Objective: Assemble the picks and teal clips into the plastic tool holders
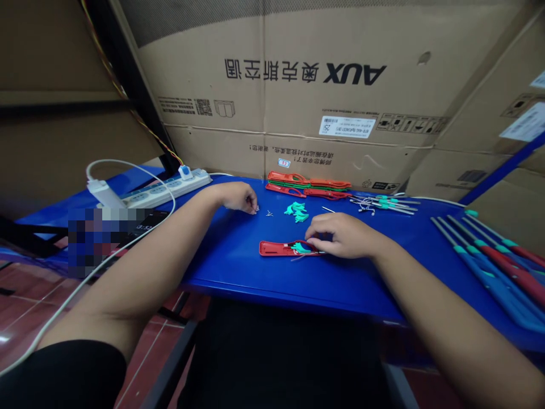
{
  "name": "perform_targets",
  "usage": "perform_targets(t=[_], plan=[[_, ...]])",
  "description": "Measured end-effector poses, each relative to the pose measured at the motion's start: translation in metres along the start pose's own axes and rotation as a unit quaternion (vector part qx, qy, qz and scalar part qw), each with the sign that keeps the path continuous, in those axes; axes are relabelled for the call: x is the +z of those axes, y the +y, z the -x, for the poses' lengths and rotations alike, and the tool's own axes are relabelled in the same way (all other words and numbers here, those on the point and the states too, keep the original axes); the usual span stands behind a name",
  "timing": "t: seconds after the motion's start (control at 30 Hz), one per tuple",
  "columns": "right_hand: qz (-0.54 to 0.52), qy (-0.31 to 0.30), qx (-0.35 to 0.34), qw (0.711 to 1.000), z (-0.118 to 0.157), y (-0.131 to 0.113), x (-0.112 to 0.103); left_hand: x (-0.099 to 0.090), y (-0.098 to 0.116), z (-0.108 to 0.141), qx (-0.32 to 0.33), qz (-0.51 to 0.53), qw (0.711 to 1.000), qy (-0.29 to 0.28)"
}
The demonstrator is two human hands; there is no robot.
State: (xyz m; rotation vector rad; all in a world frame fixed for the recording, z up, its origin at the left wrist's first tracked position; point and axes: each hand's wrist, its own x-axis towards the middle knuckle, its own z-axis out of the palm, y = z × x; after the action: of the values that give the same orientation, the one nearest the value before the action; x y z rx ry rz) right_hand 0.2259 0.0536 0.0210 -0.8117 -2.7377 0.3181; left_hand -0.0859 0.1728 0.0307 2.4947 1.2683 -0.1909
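Near the middle of the blue table, a red plastic shell lies with its inside up, and a green part sits in it. My right hand is at the shell's right end, its fingers closed on something I cannot make out. Farther left, my left hand pinches a tiny pale piece just above the table. Small thin pieces lie to the right of that hand. Beyond the red shell rests a pile of green parts. A thin metal piece lies behind my right hand.
Red, orange and green shells lie at the back, beside metal rods with green pieces. Blue and red long-handled tools occupy the right side. A power strip and white cable are on the left. Cardboard stands behind.
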Motion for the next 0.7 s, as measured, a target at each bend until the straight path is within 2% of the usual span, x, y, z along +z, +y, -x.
perform_targets(t=[0.13, 0.2, 0.33, 0.4, 0.57, 0.7], plan=[[0.001, 0.005, -0.004, 1.0, 0.0, -0.001, 0.0, 0.001, 0.001, 0.001, 0.009, 0.006, 1.0, -0.011], [0.008, 0.026, -0.003, 1.0, -0.001, -0.001, 0.001, 0.001, 0.007, 0.002, 0.023, 0.021, 0.999, -0.015], [0.03, 0.116, 0.016, 0.993, -0.008, -0.003, 0.009, 0.002, 0.031, 0.005, 0.093, 0.106, 0.99, -0.022], [0.052, 0.139, 0.021, 0.989, -0.013, -0.006, 0.015, 0.004, 0.045, 0.007, 0.131, 0.138, 0.981, -0.025], [0.137, 0.142, 0.007, 0.98, -0.025, -0.014, 0.032, 0.012, 0.066, 0.005, 0.19, 0.208, 0.959, -0.021], [0.178, 0.149, 0.001, 0.973, -0.03, -0.018, 0.037, 0.017, 0.073, 0.003, 0.199, 0.227, 0.953, -0.016]])
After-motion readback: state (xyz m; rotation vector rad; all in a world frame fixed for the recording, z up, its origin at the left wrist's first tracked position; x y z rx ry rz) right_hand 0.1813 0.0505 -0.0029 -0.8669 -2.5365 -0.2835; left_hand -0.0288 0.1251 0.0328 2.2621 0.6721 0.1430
